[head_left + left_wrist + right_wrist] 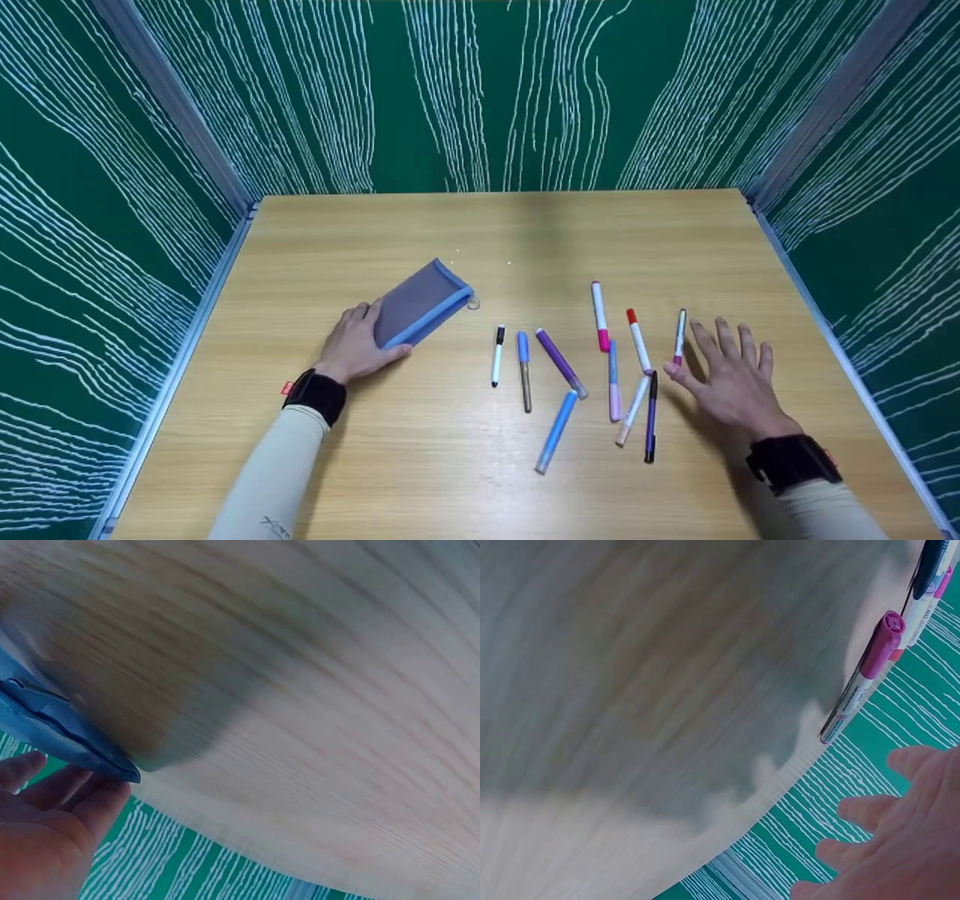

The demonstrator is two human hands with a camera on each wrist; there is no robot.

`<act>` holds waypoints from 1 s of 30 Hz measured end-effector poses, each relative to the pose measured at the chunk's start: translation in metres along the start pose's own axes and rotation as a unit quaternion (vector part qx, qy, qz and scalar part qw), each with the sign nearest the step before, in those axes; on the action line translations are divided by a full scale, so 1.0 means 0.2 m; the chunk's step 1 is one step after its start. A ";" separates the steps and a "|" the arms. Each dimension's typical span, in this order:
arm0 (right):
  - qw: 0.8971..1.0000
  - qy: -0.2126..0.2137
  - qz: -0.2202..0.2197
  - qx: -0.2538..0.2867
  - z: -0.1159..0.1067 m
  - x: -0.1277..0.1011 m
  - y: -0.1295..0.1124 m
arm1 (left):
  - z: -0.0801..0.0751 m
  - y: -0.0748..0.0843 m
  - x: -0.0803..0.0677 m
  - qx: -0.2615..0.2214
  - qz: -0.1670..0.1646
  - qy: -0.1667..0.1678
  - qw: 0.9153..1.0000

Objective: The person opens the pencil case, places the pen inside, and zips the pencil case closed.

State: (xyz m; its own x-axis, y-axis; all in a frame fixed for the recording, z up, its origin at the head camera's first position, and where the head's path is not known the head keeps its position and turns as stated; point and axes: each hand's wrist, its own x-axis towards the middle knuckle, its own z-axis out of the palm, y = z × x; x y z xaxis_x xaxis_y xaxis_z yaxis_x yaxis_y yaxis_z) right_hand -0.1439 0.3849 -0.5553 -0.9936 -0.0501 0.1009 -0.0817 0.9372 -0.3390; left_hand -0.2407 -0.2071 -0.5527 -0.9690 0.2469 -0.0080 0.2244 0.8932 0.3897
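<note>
My left hand [358, 349] grips the near left end of a grey mesh pencil case [420, 300] with blue zipped edging, its thumb along the lower edge. The left wrist view shows the fingers against the blue corner of the case [71, 731]. On the right, my right hand [731, 386] spreads its fingers over the table, holding nothing. Its thumb is close to the pink end of a slim white marker [680, 337], which shows a magenta cap in the right wrist view [877, 652]; whether they touch, I cannot tell.
Between the hands lie several pens and markers, including a purple marker [559, 361], a blue marker [556, 433], a red-capped marker [638, 341] and a dark pen [651, 420]. Green panels with white lines [517, 97] enclose the wooden table [360, 232] at the back and sides.
</note>
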 end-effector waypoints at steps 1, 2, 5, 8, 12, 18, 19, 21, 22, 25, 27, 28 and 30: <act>1.000 -0.001 0.000 0.000 0.00 0.00 0.00 | 0.00 0.00 0.00 0.002 -0.003 -0.002 1.000; 1.000 -0.001 0.000 0.000 0.00 0.00 0.00 | 0.00 0.01 0.00 0.004 -0.005 -0.004 1.000; 1.000 -0.003 0.000 -0.002 0.01 0.00 0.00 | 0.00 0.01 -0.01 0.007 -0.007 -0.004 1.000; 1.000 -0.005 0.001 -0.004 0.01 0.00 -0.01 | 0.01 0.02 -0.02 0.011 -0.004 0.004 1.000; 1.000 -0.008 0.004 -0.005 0.01 0.00 -0.01 | 0.02 0.02 -0.03 0.016 -0.002 0.015 1.000; 1.000 -0.008 0.004 -0.009 0.01 0.00 -0.01 | 0.02 0.05 -0.07 0.024 -0.007 0.025 0.999; 1.000 -0.008 0.003 -0.009 0.01 0.00 -0.01 | 0.02 0.06 -0.07 0.026 -0.008 0.025 0.999; 1.000 -0.007 0.001 -0.009 0.01 0.00 -0.02 | 0.02 0.07 -0.09 0.028 -0.010 0.026 0.999; 1.000 -0.007 0.001 -0.007 0.01 0.00 -0.02 | 0.02 0.07 -0.09 0.030 -0.011 0.027 0.999; 1.000 -0.010 -0.001 -0.003 0.01 0.00 -0.02 | 0.03 0.08 -0.12 0.035 -0.014 0.030 0.999; 1.000 -0.013 -0.002 -0.001 0.01 0.00 -0.03 | 0.04 0.09 -0.14 0.039 -0.019 0.035 0.998; 1.000 -0.014 -0.001 0.000 0.01 0.00 -0.03 | 0.04 0.10 -0.15 0.041 -0.021 0.038 0.998; 1.000 -0.016 0.000 -0.002 0.01 0.00 -0.03 | 0.05 0.12 -0.17 0.044 -0.026 0.045 0.998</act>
State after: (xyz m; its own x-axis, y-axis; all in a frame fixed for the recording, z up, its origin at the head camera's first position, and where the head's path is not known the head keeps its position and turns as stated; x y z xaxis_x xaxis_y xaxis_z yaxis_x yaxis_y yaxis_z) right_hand -0.1430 0.3785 -0.5541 -0.9957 -0.0605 0.0698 -0.0806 0.9384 -0.3361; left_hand -0.2015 -0.1906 -0.5521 -0.9842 0.1677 0.0574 0.1773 0.9343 0.3094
